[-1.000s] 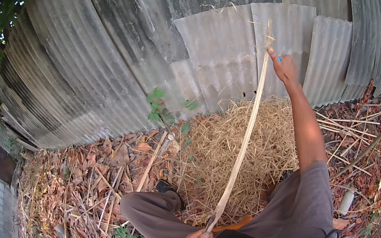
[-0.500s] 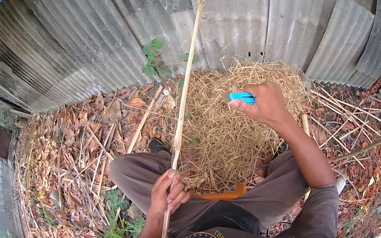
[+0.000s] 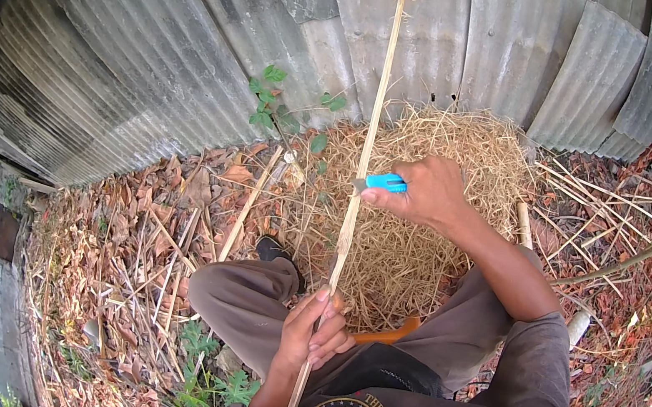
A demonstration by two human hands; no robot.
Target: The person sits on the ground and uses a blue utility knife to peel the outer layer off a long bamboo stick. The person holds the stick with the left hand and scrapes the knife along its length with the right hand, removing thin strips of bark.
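Note:
A long pale bamboo strip (image 3: 365, 150) stands almost upright in front of me, running from my lap up past the metal wall. My left hand (image 3: 313, 332) grips its lower part, just above my knee. My right hand (image 3: 427, 192) holds a small knife with a blue handle (image 3: 385, 183), its short blade touching the strip's right edge about halfway up. I sit with bent knees in grey trousers. An orange strap or handle (image 3: 387, 332) shows between my legs.
A heap of straw-like shavings (image 3: 413, 242) lies ahead against a corrugated metal wall (image 3: 198, 41). Dry leaves and loose bamboo sticks (image 3: 246, 204) cover the ground left and right. Small green weeds (image 3: 273, 107) grow by the wall.
My right hand came down from the strip's top, now holding the blue knife against the strip's middle. The strip swung upright, and my left hand shifted slightly on its lower end.

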